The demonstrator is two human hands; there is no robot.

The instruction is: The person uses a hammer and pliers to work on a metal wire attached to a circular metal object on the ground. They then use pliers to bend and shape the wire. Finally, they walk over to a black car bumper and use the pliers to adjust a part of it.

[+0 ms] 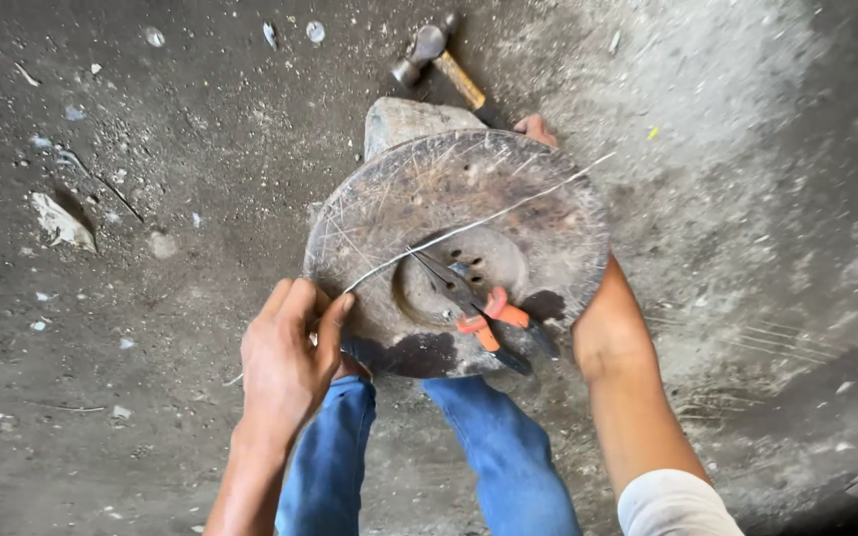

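We count one round, scratched metal disc (pixel 538 238), one thin wire (pixel 469 226) pinched at its near end in our left hand (pixel 285 357), one pair of orange-handled pliers (pixel 469 298) lying beside that grip, one hammer (pixel 439 58) beyond the disc, and our two hands, left and right (pixel 603 328).

**Rust brown, orange and grey**

The round metal disc (pixel 449 199) is rusty brown, scored with pale scratches, and bears dark wet patches at its near edge; the wire (pixel 469 223) across it is silvery; the pliers (pixel 474 303) have dark jaws and orange handles; the hammer (pixel 439 58) has a grey head and yellowish-brown handle; the floor (pixel 767 199) is mottled grey, dusted lighter in places; the trousers (pixel 508 457) are blue.
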